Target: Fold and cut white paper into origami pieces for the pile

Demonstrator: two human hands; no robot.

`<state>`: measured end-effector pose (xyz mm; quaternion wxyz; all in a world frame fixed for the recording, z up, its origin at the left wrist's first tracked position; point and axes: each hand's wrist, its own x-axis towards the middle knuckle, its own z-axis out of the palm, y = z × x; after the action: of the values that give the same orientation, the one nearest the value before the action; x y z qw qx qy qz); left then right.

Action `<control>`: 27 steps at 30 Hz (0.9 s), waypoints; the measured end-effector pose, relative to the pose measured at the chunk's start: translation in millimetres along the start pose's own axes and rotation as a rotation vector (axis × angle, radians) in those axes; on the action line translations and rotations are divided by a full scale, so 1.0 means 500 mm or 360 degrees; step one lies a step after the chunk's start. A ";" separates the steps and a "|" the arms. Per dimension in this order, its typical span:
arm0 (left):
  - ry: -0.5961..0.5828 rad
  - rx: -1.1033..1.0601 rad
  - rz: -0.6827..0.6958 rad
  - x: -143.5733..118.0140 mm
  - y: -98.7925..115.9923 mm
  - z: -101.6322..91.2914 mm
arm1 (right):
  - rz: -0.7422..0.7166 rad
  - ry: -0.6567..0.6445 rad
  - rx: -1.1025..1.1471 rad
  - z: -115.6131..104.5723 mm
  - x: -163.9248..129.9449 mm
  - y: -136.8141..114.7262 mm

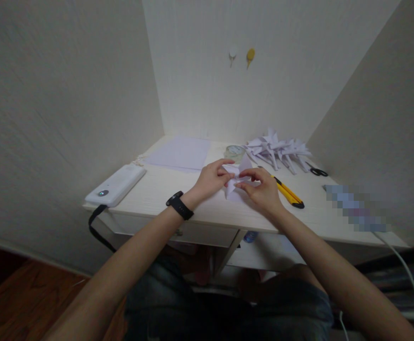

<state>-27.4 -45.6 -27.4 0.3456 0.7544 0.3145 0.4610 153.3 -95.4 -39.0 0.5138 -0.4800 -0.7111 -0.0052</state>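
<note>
Both of my hands meet over the middle of the white desk, on a folded white paper pinwheel (231, 190). My left hand (214, 177), with a black watch on its wrist, pinches the pinwheel near its centre from the left. From the right, my right hand (261, 187) grips the same paper between thumb and fingers. Pointed paper blades stick out above and below the fingertips. The pinwheel's centre is partly hidden by my fingers. Just right of my right hand lies a yellow utility knife (289, 193). Behind the hands is a roll of clear tape (234, 152).
A pile of white paper pinwheels (276, 148) lies at the back right, near black-handled scissors (318, 172). White paper sheets (180, 152) lie at the back left of the desk (164, 189). A white power bank (117, 184) sits left, a blurred-out device (356, 207) right.
</note>
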 end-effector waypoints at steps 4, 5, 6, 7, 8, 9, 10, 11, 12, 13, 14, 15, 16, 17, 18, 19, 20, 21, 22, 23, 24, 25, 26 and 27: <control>0.0041 0.0003 0.0007 0.001 0.000 0.001 | -0.0005 0.0011 0.0031 -0.001 0.000 0.000; 0.0051 0.0013 0.0013 0.000 0.001 0.001 | -0.0005 0.0013 0.0047 -0.002 0.000 0.000; 0.0056 0.0025 0.0018 0.000 0.003 0.001 | -0.0006 0.0010 0.0062 -0.002 0.000 0.001; 0.0054 0.0035 0.0021 -0.001 0.005 0.000 | -0.0006 0.0006 0.0076 -0.002 0.000 0.001; 0.0050 0.0043 0.0021 -0.001 0.007 0.000 | -0.0005 -0.0003 0.0087 -0.002 0.000 0.002; 0.0041 0.0046 0.0018 -0.002 0.010 -0.001 | -0.0003 -0.0019 0.0098 -0.001 0.000 0.002; 0.0026 0.0046 0.0014 -0.003 0.012 -0.002 | -0.0001 -0.0040 0.0114 -0.001 0.001 0.002; 0.0011 0.0042 0.0013 -0.004 0.015 -0.003 | 0.0001 -0.0068 0.0135 -0.001 0.001 0.002; -0.0006 0.0036 0.0014 -0.005 0.017 -0.004 | 0.0006 -0.0098 0.0161 0.000 0.001 0.002; -0.0026 0.0027 0.0011 -0.005 0.019 -0.004 | 0.0016 -0.0129 0.0190 0.000 0.001 0.002; -0.0049 0.0019 0.0006 -0.006 0.021 -0.005 | 0.0032 -0.0154 0.0218 0.000 0.002 0.002; -0.0068 0.0015 -0.0001 -0.006 0.021 -0.006 | 0.0051 -0.0170 0.0240 0.000 0.002 0.002; -0.0079 0.0016 -0.0004 -0.006 0.021 -0.006 | 0.0073 -0.0180 0.0252 0.000 0.002 0.002; -0.0083 0.0023 -0.0005 -0.005 0.021 -0.007 | 0.0092 -0.0187 0.0254 -0.001 0.002 0.002; -0.0082 0.0035 -0.0002 -0.005 0.020 -0.007 | 0.0107 -0.0191 0.0248 -0.001 0.002 0.002; -0.0073 0.0049 0.0003 -0.004 0.019 -0.007 | 0.0115 -0.0196 0.0240 -0.002 0.003 0.002; -0.0061 0.0061 0.0008 -0.003 0.018 -0.007 | 0.0121 -0.0200 0.0233 -0.002 0.003 0.002; -0.0054 0.0068 0.0007 -0.003 0.017 -0.007 | 0.0126 -0.0201 0.0233 -0.002 0.003 0.002; -0.0054 0.0069 0.0003 -0.002 0.016 -0.007 | 0.0134 -0.0199 0.0241 -0.002 0.003 0.002; -0.0056 0.0064 -0.0004 -0.002 0.016 -0.007 | 0.0143 -0.0196 0.0255 -0.001 0.003 0.002; -0.0061 0.0052 -0.0012 -0.002 0.016 -0.007 | 0.0157 -0.0190 0.0276 -0.001 0.004 0.002; -0.0064 0.0034 -0.0019 -0.002 0.017 -0.007 | 0.0176 -0.0181 0.0300 0.000 0.004 0.001; -0.0069 0.0015 -0.0028 -0.003 0.017 -0.007 | 0.0199 -0.0171 0.0329 0.001 0.005 0.001; -0.0074 -0.0004 -0.0037 -0.003 0.018 -0.007 | 0.0224 -0.0163 0.0359 0.003 0.006 0.002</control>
<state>-29.9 -51.0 -19.5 0.3592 0.7608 0.3145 0.4397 152.9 -92.4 -37.9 0.5265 -0.4675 -0.6970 0.1354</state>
